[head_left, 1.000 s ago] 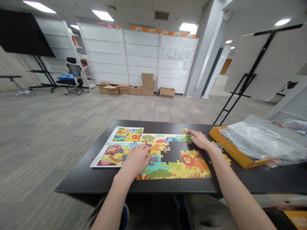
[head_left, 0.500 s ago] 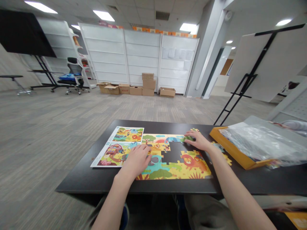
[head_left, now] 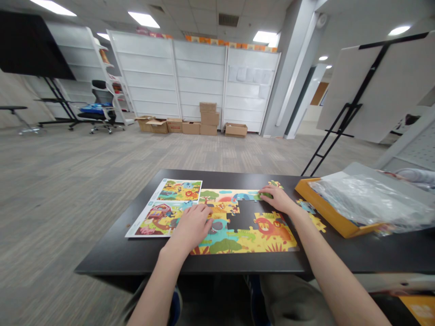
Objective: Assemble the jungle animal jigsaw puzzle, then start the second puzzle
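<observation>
A jigsaw puzzle (head_left: 226, 245) with animals lies on the dark table (head_left: 112, 253), with a gap in its middle. My left hand (head_left: 193, 222) rests with fingers spread over the puzzle's left edge and the right side of a printed picture sheet (head_left: 161, 218). At the puzzle's upper right, my right hand (head_left: 277, 197) has its fingertips on a green piece (head_left: 265, 194) by the top row. Loose pieces lie beyond that hand (head_left: 275, 184) and to its right (head_left: 316, 222).
On the table's right side is an orange-yellow box (head_left: 343, 224) holding clear plastic wrapping (head_left: 370, 199). Beyond the table stand a whiteboard easel (head_left: 346, 120), cardboard boxes (head_left: 208, 118) and an office chair (head_left: 102, 106).
The view has shifted slightly. My right hand's fingers have drawn a little closer together at the green piece; my left hand stays in place.
</observation>
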`<state>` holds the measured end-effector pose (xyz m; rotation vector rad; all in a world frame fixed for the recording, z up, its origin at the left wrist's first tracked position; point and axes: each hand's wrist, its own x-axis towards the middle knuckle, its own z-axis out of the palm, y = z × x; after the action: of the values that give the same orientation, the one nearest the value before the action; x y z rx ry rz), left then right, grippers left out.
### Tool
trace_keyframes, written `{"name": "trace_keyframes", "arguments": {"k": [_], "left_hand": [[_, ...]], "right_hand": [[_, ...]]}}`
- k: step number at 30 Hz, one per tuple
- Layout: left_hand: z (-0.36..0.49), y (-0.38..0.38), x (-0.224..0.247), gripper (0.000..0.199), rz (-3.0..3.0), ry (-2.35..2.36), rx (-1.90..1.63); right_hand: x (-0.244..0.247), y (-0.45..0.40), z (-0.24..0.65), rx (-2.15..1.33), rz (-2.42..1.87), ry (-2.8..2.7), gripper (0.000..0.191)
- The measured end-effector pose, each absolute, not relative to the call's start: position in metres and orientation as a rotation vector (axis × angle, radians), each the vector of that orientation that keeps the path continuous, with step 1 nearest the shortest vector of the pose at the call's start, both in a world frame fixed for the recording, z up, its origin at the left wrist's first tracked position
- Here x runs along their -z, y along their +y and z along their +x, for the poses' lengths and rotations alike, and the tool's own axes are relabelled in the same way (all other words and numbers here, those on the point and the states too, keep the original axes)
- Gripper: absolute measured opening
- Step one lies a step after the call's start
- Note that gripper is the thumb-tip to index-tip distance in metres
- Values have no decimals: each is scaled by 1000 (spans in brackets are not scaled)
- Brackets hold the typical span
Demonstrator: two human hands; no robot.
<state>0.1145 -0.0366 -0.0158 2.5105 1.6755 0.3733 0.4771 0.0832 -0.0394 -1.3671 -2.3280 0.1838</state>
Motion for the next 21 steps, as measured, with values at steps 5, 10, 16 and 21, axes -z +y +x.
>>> {"name": "trace_keyframes", "arguments": {"k": [5,10,16,21], "left_hand": [[114,-35,17,19,2503,1675,-381],[112,-34,21,19,2507,1671,-386],[112,-34,22,19,2514,1672,-373],[112,-35,20,20,2515,1664,-371]], "right_hand": [[46,86,477,-162,-1329,-2344,27],[45,91,493,-12,-1478,-2203,32],[53,93,519,202,-1932,-2034,42],[50,90,515,143,-2038,-2070,29]]}}
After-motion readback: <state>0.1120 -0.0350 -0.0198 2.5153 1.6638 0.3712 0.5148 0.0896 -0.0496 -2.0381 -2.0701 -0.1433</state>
